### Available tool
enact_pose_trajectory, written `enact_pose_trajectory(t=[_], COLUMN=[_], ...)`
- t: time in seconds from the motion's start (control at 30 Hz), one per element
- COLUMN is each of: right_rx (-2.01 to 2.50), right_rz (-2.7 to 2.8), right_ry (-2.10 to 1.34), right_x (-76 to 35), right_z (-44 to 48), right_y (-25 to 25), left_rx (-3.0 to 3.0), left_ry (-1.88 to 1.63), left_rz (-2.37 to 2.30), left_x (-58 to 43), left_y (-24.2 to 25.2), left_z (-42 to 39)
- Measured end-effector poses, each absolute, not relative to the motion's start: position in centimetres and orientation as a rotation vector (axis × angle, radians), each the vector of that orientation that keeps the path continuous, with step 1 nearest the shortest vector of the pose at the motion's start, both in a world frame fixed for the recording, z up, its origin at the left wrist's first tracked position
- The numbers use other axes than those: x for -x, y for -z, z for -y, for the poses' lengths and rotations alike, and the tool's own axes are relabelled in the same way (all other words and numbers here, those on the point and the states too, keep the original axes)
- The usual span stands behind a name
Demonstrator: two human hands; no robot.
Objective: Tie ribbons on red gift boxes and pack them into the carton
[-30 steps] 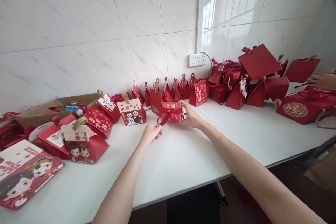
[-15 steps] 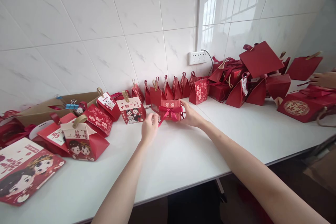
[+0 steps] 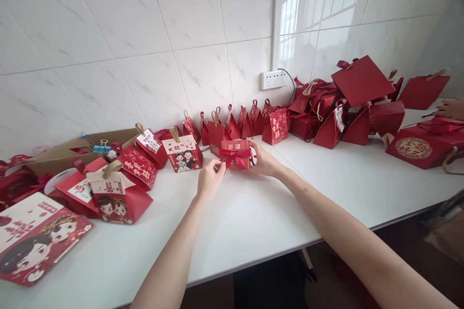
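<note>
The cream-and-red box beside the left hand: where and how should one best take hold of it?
I would probably pinch its gold loop from above. The cream-and-red box stands upright and the loop rises from its top, while another red box stands close behind and the left hand is near its right side.

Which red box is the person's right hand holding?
The small box with a bow across its front, held by the right hand. Boxes behind it show no bow; the bigger bowed box, far right, has a gold emblem.
</note>
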State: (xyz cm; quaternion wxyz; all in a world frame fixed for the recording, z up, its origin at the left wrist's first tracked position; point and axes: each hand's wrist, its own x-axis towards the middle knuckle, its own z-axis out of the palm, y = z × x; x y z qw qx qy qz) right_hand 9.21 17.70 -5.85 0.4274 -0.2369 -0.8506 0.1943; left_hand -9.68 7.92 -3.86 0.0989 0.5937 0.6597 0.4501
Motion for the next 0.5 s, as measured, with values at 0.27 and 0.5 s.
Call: enact_pose_trajectory(t=[0.27, 0.5], right_rx=[0.605, 0.544], right_rz=[2.184, 2.154], right_ry=[-0.469, -0.44], right_x=[-9.0, -8.8], right_z=[-16.4, -16.1], right_y=[5.0, 4.7], left_rx=[-1.522, -1.602], left_ry=[-1.733, -1.83], left_rz=[-2.037, -1.67], left_x=[10.8, 9.2], left_y=[3.9, 3.5], left_z=[-8.6, -8.0])
